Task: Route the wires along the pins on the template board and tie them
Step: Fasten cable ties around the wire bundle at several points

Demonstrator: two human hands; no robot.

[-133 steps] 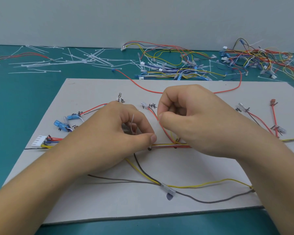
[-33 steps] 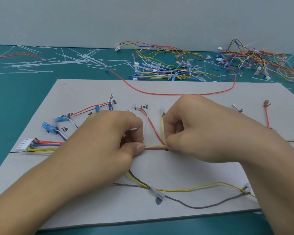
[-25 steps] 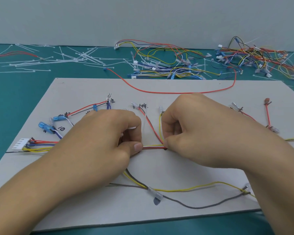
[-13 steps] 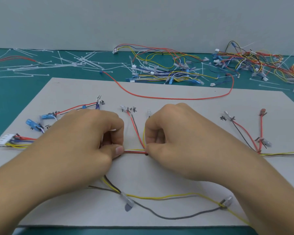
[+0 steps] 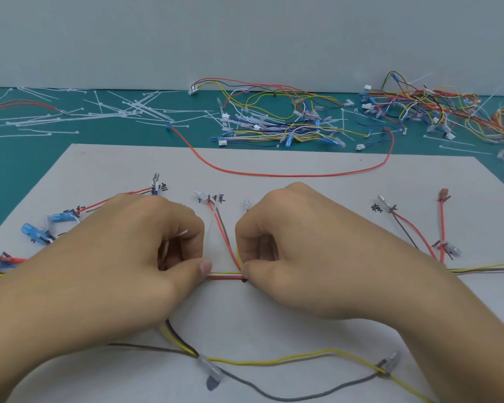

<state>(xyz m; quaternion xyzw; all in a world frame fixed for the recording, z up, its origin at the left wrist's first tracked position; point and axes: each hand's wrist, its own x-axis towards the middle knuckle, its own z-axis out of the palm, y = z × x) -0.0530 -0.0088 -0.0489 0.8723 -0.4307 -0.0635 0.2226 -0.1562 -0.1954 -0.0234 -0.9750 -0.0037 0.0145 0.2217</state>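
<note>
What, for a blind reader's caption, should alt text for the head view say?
The left hand and right hand pinch a wire bundle on the template board. Spare wires and cable ties lie on the green mat behind.

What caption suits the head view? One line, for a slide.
Left hand holds a cable tie at the wire bundle, which the right hand pinches on the template board.

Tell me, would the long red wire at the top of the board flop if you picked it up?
Probably floppy: the long red wire lies in a loose curve across the board. Likely light, being so thin. Pushed, it'd probably bend, not slide whole.
</note>
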